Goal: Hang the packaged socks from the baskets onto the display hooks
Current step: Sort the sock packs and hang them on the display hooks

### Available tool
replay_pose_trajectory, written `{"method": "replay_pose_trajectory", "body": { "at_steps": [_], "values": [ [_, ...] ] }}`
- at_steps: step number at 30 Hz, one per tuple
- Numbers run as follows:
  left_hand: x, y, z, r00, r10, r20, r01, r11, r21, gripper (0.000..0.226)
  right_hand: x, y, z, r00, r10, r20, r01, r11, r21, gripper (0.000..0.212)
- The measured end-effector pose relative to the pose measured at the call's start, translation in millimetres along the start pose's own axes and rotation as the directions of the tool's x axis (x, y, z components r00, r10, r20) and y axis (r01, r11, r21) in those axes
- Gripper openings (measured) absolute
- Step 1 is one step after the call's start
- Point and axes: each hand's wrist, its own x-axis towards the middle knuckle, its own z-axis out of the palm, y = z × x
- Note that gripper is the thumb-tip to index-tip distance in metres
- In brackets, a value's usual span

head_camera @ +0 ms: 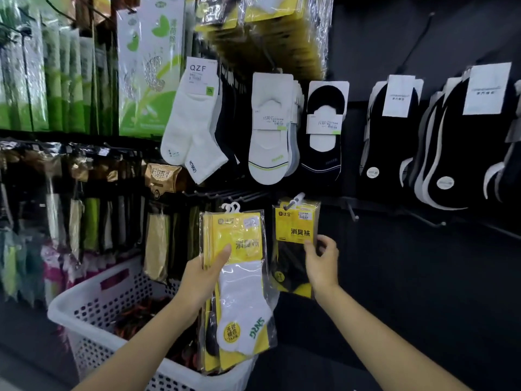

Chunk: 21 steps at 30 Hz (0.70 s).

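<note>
From the head camera, the person's left hand [207, 273] is gripping a stack of yellow sock packs [242, 294] by its left edge. The thumb is lying across the front and the fingers are curling behind. The front pack is showing one white sock, and three white plastic hangers [231, 207] are sticking up at the top of the stack, so at least three packs are being held together. The stack is hanging in the air, upright, above the right end of one white perforated basket [93, 314], which is holding a jumble of dark and orange packets. Just beside the stack, the right hand [321, 263] is pinching the right edge of a black-sock pack [296, 230] between thumb and curled fingers. That pack is hanging by its own white hanger on a display hook [288, 205]; whether more packs are sitting behind it cannot be told. To the right of it, two bare hooks [352, 214] are jutting from the dark wall, well apart from each other. On the row above, five groups are hanging: one of white ankle socks [191, 122], one of white no-show socks [270, 142], one of black no-show socks [324, 153], and two bundles of black socks [392, 148] with white labels. Green packets [56, 80] are filling the upper left.
</note>
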Motion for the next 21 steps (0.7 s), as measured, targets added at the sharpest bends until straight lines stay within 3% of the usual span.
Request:
{"method": "replay_pose_trajectory", "body": {
  "at_steps": [3,5,9,13,21],
  "values": [
    [-2,-3,16,0.998,-0.029,0.057,0.032,0.998,-0.049,0.040,-28,-12,3,0.965,-0.064,0.256,0.057,0.998,0.033,0.019],
    [-5,-2,28,0.995,-0.031,0.100,0.040,0.995,-0.090,0.034,-39,-16,3,0.947,-0.096,0.307,0.082,0.995,0.059,0.022],
    [-9,2,44,0.988,-0.091,0.128,0.110,0.982,-0.153,0.049,-47,-21,-5,0.966,-0.053,0.252,0.020,0.991,0.129,0.028],
    [-9,6,42,0.992,-0.082,0.093,0.093,0.987,-0.128,0.044,-42,-20,-22,0.942,-0.002,0.337,-0.058,0.984,0.169,0.016],
    [10,12,11,0.994,0.004,-0.114,-0.001,1.000,0.027,0.057,-26,-33,-33,0.979,-0.048,0.197,0.017,0.987,0.158,0.006]
  ]
}}
